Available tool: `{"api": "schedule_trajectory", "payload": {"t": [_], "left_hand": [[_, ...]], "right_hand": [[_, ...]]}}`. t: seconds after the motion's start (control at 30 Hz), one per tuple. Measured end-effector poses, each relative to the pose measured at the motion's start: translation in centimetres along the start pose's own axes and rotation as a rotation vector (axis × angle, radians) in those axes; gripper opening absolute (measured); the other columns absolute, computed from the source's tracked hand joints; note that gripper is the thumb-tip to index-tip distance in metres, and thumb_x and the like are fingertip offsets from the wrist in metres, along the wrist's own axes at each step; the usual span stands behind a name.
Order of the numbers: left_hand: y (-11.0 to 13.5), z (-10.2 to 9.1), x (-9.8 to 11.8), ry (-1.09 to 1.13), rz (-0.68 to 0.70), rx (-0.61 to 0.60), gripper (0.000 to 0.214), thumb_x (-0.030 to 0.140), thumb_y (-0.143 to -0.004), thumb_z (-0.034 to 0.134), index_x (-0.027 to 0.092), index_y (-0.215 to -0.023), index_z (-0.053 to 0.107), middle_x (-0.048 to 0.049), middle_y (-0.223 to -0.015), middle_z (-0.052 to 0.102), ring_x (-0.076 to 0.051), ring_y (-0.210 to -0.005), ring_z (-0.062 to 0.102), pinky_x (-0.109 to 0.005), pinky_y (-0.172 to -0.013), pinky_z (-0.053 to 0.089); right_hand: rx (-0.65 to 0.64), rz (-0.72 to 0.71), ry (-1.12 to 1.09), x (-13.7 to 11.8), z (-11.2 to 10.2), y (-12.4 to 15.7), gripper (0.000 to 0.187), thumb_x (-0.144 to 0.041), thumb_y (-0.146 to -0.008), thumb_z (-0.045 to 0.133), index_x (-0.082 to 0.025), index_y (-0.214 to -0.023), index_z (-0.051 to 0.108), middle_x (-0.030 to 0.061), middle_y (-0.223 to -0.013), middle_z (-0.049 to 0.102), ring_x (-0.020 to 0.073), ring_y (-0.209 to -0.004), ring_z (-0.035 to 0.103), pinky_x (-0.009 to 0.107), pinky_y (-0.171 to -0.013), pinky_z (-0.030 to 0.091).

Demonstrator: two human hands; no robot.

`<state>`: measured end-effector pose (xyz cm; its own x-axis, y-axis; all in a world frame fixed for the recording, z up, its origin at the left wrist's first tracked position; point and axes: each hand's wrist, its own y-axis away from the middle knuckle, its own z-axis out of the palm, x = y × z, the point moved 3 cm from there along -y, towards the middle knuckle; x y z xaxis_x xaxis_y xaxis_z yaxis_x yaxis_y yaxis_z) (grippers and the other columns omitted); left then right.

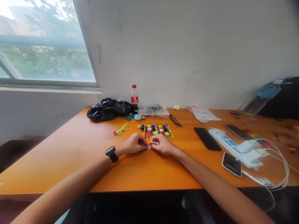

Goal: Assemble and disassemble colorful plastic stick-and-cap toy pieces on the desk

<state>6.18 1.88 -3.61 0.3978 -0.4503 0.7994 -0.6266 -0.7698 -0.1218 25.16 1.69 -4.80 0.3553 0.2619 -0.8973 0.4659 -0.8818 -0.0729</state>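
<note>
Both my hands rest on the orange table [70,155], fingertips meeting at its middle. My left hand [134,144], with a black watch [111,153] on the wrist, is curled and pinches a small white round piece [149,147]. My right hand [163,145] is closed on a thin white stick [154,142] that points at that piece. Just beyond my fingers lies a cluster of small coloured discs and sticks [154,129] in blue, yellow, red, green, white and black. A joined pink and green stick piece [118,130] lies off to the left.
At the back stand a black plastic bag [107,109], a red-capped bottle [134,96], a clear packet [153,109] and glasses [175,120]. To the right lie a black phone [207,138], a white power strip [235,147] with cables, another phone [232,164] and papers [205,114].
</note>
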Motion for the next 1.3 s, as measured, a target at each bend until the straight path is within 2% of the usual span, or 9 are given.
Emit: {"api": "schedule_trajectory", "payload": {"t": [0.4, 0.67, 0.83, 0.93, 1.1, 1.3], "left_hand": [[-0.2, 0.3, -0.8, 0.004, 0.021, 0.022, 0.021, 0.033, -0.082, 0.078, 0.012, -0.086, 0.082, -0.0064, -0.076, 0.076, -0.014, -0.065, 0.062, -0.022, -0.06, 0.045], [0.4, 0.3, -0.2, 0.001, 0.093, 0.013, 0.027, 0.039, -0.089, 0.073, 0.012, -0.086, 0.073, -0.0005, -0.068, 0.063, -0.01, -0.061, 0.049, -0.02, -0.056, 0.038], [0.5, 0.2, 0.0, 0.009, 0.103, 0.027, 0.031, 0.042, -0.089, 0.075, 0.013, -0.098, 0.072, 0.0022, -0.069, 0.059, -0.01, -0.061, 0.048, -0.02, -0.055, 0.035], [0.6, 0.1, 0.2, -0.009, 0.112, 0.023, 0.032, 0.045, -0.09, 0.075, 0.013, -0.089, 0.071, 0.001, -0.07, 0.061, -0.01, -0.063, 0.048, -0.021, -0.057, 0.036], [0.7, 0.0, 0.3, -0.037, 0.114, 0.021, 0.035, 0.048, -0.092, 0.072, 0.013, -0.088, 0.07, 0.0025, -0.067, 0.056, -0.009, -0.061, 0.045, -0.021, -0.056, 0.033], [0.7, -0.1, 0.2, -0.039, 0.114, 0.007, 0.04, 0.054, -0.094, 0.068, 0.014, -0.094, 0.072, 0.0025, -0.067, 0.056, -0.01, -0.06, 0.044, -0.022, -0.056, 0.034]], "right_hand": [[-0.024, -0.031, 0.024, 0.1, -0.2, 0.2, 0.012, -0.026, -0.077, 0.07, -0.016, -0.075, 0.065, -0.0003, -0.071, 0.062, 0.0142, -0.069, 0.054, 0.025, -0.066, 0.04], [0.003, -0.052, 0.121, 0.2, 0.0, 0.2, 0.013, -0.029, -0.079, 0.072, -0.016, -0.081, 0.068, -0.0035, -0.068, 0.056, 0.0116, -0.064, 0.046, 0.023, -0.059, 0.033], [0.013, -0.074, 0.164, -0.4, -0.1, 0.5, 0.014, -0.03, -0.08, 0.072, -0.017, -0.08, 0.068, -0.0049, -0.065, 0.051, 0.0111, -0.062, 0.043, 0.024, -0.057, 0.03], [0.004, -0.078, 0.14, -0.5, -0.1, 0.5, 0.012, -0.029, -0.081, 0.071, -0.017, -0.08, 0.068, -0.0033, -0.068, 0.056, 0.0121, -0.065, 0.047, 0.024, -0.06, 0.034], [-0.001, -0.083, 0.074, -0.8, -0.1, 0.5, 0.011, -0.028, -0.081, 0.07, -0.017, -0.081, 0.069, 0.0002, -0.074, 0.063, 0.0146, -0.069, 0.054, 0.026, -0.066, 0.042], [0.103, -0.158, 0.053, -1.5, -0.9, 0.8, 0.011, -0.027, -0.086, 0.064, -0.019, -0.093, 0.067, 0.0019, -0.086, 0.064, 0.0163, -0.074, 0.054, 0.028, -0.07, 0.042]]}}
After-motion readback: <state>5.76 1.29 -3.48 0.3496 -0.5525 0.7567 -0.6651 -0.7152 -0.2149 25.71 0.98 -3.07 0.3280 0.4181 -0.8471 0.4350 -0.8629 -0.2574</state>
